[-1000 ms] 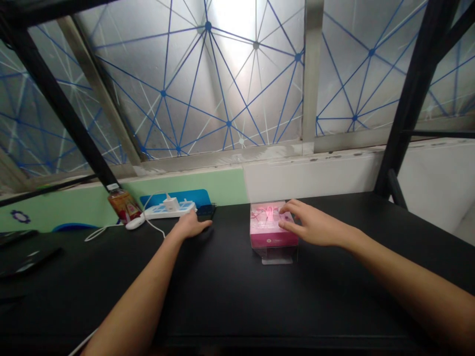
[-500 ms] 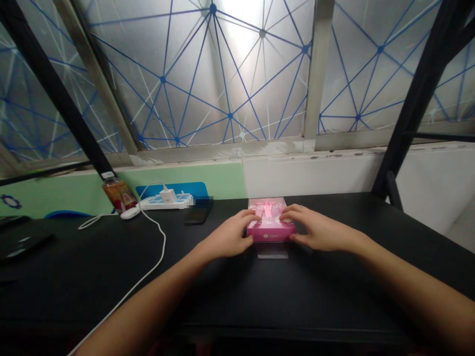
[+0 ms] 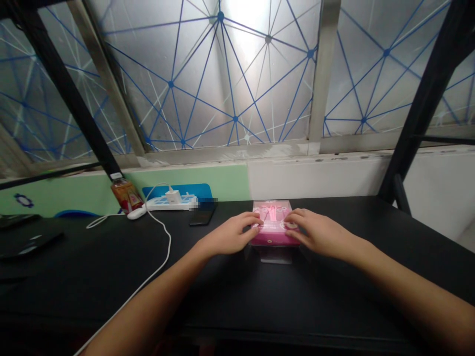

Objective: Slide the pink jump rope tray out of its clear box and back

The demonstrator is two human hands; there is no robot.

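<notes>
While the pink box (image 3: pixel 272 239) is touched near 2 opposite edges by the left hand (image 3: pixel 230 236) and right hand (image 3: pixel 319 234), each grip spread, it is best steadied flat on the desk (image 3: pixel 237 301) with light, even pressure.

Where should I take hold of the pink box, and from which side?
I'd pinch the pink box by its left and right sides, coming from both at once. It lies flat and looks low and boxy, with the left grip and right grip at those sides. Avoid the clear flap at its near end; it looks thin and may bend.
</notes>
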